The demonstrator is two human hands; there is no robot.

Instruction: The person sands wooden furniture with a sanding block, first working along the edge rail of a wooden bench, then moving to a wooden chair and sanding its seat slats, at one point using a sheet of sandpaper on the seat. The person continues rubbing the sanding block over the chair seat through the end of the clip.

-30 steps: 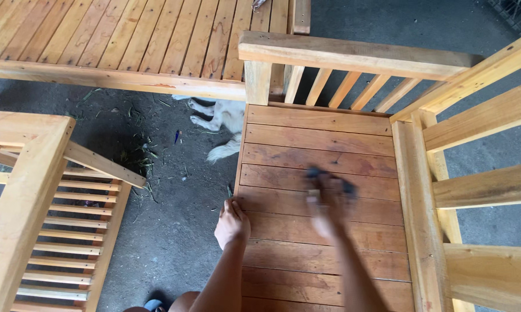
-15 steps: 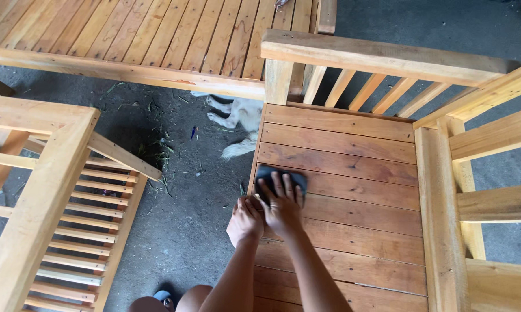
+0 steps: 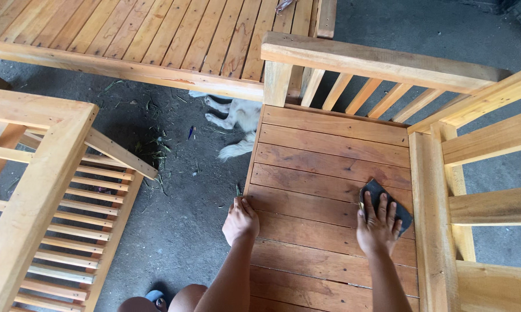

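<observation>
Right hand (image 3: 377, 226) on 1 dark sanding pad (image 3: 387, 202)

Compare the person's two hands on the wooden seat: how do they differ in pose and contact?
The right hand lies flat, fingers spread, pressing a dark sanding sheet near the seat's right side. The left hand is empty, curled over the seat's left edge. Both rest on the reddish-brown planks, arms extended.
</observation>
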